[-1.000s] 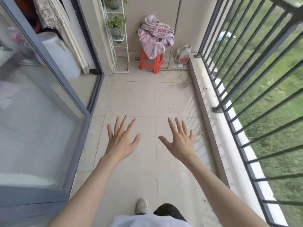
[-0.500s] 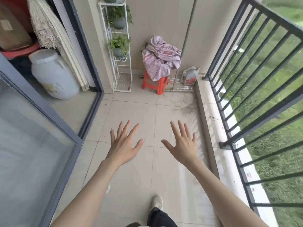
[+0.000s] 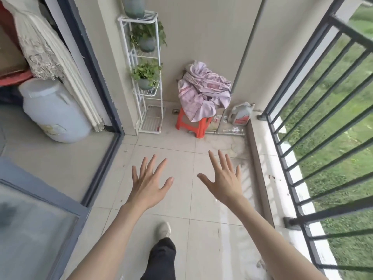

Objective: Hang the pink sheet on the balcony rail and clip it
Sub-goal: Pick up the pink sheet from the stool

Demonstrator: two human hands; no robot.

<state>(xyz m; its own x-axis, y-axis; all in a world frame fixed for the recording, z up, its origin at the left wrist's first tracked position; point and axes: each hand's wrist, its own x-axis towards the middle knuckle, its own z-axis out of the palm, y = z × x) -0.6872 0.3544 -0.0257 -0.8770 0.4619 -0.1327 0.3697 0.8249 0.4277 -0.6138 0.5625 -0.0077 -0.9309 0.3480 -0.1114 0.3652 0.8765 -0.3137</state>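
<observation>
Crumpled pink sheet (image 3: 203,91) nearer, hands (image 3: 148,187) spread

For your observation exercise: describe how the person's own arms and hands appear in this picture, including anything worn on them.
Both forearms are bare, with no sleeves in view. The left hand and the right hand carry no gloves, rings, watch or bracelet that can be seen. The fingers are slender with short, unpainted nails. No markings show on either arm.

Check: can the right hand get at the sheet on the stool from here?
Probably not yet. The right hand is open, well short of the sheet heaped on the stool. Only bare floor lies between.
</observation>
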